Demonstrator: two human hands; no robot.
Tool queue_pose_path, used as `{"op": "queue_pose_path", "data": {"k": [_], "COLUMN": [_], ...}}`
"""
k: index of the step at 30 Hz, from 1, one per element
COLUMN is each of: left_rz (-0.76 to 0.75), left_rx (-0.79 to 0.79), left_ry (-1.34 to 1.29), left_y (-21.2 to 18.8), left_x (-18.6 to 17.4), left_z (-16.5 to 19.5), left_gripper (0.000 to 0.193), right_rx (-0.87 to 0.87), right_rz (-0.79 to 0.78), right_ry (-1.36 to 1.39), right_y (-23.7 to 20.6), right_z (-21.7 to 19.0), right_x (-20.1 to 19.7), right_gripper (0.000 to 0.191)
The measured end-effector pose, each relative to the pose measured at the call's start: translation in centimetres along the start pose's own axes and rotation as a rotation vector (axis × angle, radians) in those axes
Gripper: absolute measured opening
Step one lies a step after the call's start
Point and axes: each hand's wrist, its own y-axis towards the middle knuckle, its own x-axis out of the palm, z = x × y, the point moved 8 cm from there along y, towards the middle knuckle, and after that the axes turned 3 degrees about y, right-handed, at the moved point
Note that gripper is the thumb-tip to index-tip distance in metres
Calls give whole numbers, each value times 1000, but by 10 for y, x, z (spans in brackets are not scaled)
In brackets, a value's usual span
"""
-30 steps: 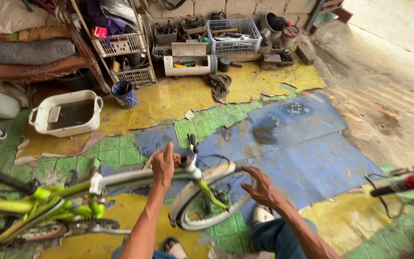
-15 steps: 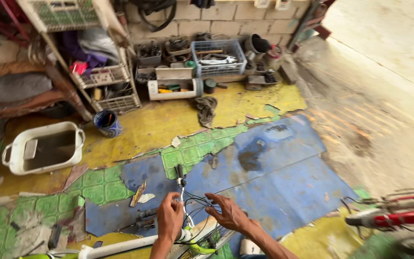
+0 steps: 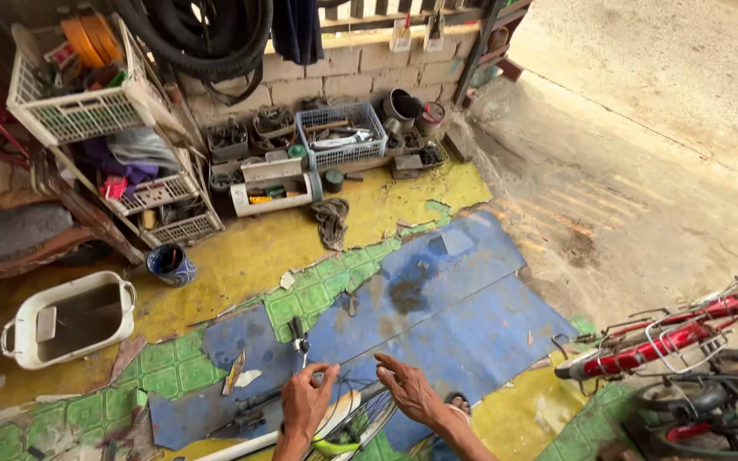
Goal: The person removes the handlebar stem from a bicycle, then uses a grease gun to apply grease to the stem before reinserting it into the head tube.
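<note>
Both hands sit low on the bike wheel (image 3: 348, 418), the left hand (image 3: 305, 401) fingers curled onto its rim, the right hand (image 3: 410, 393) fingers spread loose, beyond one blue basket (image 3: 339, 135) and two red bikes (image 3: 668, 337).

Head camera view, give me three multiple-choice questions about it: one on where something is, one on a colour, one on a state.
1. Where does the white tub sit?
A. on the floor, left of the hands
B. on the wire shelf
C. on the red bicycle

2. What colour is the basket by the block wall?
A. red
B. blue
C. black

3. How is the left hand?
A. flat on the floor
B. holding a rag
C. on the bicycle wheel

Answers:
1 A, it stands on the yellow mat at the left.
2 B, its lattice walls are blue.
3 C, its fingers rest on the rim, the right hand open beside it.
</note>
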Motion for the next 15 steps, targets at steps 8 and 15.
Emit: {"op": "queue_pose_path", "data": {"k": [8,15], "left_rz": [149,136], "left_rx": [-77,-74], "left_ry": [-141,-205], "left_y": [32,45], "left_x": [78,205], "left_z": [105,244], "left_gripper": [34,31], "right_rx": [56,25], "right_rz": [-55,-72], "right_ry": [-64,-157], "right_y": [35,48], "right_z": [58,104], "right_x": [-154,-342], "right_gripper": [55,51]}}
